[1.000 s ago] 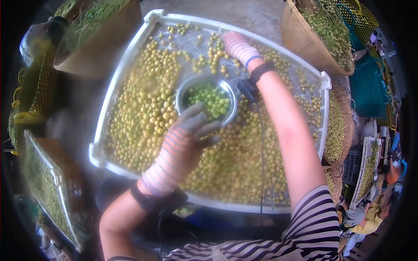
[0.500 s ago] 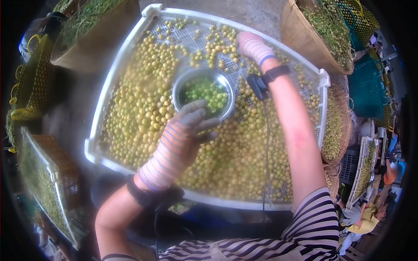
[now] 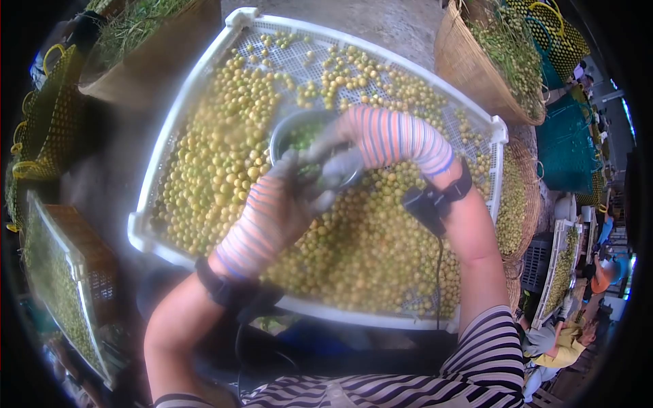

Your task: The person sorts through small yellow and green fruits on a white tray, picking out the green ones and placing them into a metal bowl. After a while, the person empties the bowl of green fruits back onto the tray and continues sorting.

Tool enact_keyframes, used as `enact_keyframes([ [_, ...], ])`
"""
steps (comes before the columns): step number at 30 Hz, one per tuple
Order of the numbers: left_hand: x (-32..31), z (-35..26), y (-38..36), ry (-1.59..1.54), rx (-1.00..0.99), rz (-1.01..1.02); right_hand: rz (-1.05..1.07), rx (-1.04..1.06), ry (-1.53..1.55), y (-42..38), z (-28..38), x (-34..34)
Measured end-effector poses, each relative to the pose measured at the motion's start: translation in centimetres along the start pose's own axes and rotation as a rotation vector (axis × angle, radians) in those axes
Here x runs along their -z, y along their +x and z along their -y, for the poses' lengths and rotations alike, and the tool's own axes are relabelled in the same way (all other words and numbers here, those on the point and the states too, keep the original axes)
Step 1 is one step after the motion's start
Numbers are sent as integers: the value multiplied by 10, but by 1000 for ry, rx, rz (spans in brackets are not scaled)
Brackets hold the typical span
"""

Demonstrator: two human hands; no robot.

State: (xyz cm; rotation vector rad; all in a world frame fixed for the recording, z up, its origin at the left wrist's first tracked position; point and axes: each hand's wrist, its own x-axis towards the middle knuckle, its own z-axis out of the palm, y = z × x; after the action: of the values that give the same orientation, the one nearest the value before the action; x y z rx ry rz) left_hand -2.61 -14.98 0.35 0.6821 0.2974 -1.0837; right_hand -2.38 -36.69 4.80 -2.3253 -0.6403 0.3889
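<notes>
Both my hands, in striped gloves with greyish fingers, meet over a round metal bowl [image 3: 277,141] holding greener fruits [image 3: 305,133]. My left hand [image 3: 275,207] is at the bowl's near side, its fingers half bent and apart. From the right comes my right hand [image 3: 388,139], fingers curled down over the bowl and thumb close to the left fingertips. Whatever lies between its fingers is hidden and blurred. The bowl sits among small round yellow-green fruits [image 3: 224,160] spread in a large white mesh tray [image 3: 182,102].
Woven baskets stand around the tray; the one at upper right [image 3: 454,51] holds leafy stems with fruit. A second fruit-filled tray [image 3: 64,262] rests on a brown crate [image 3: 102,272] at left. At far right, a person in yellow [image 3: 570,340] is near another tray [image 3: 563,272].
My right hand has come from the tray's far edge back toward me and left, over the bowl, meeting my left hand. My left hand has stayed nearly in place.
</notes>
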Motion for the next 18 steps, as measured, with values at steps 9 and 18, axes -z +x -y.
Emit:
enact_keyframes([
  [9, -1, -7, -4, 44, 10, 76, -291, -602, -678, 44, -151, 6],
  [18, -10, 1, -17, 79, 76, 92, -498, -948, -435, 25, -154, 55],
])
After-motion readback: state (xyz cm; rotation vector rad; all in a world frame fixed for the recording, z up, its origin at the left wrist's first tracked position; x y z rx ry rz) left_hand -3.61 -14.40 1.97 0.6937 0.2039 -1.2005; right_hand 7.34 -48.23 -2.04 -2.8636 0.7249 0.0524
